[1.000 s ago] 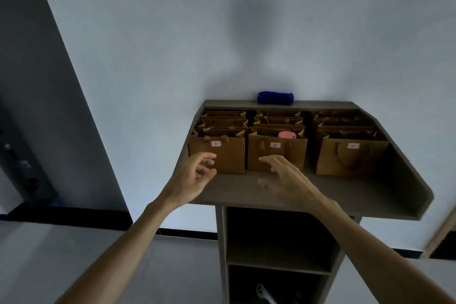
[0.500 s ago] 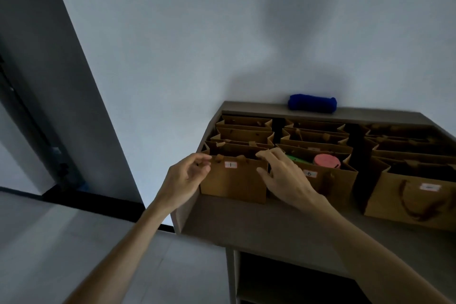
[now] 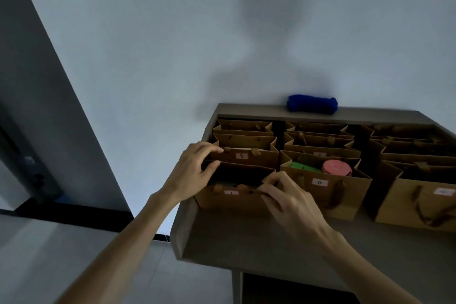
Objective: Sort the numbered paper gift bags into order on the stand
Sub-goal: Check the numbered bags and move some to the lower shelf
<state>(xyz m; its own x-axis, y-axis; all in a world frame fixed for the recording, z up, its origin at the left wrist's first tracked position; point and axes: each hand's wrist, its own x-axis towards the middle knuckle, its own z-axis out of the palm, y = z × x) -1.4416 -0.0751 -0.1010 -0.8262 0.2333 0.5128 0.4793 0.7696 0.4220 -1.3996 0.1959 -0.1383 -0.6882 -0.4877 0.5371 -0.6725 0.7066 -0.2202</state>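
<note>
— Which step was it?
— Early, I'd judge. Bag 1 (image 3: 232, 198), plain brown paper, stood at the near left of the stand (image 3: 246, 242), bag 8 (image 3: 243, 157) just behind.
— The grip?
— The right hand (image 3: 287, 198) pinched bag 1's rim; the left hand (image 3: 191, 171) curled on bag 8's edge. Next likely needed lifting 8 out.

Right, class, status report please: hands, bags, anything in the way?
Left hand holds back bag 8. Right hand pinches bag 1 front rim. Bag 6 stands alongside, close.
</note>
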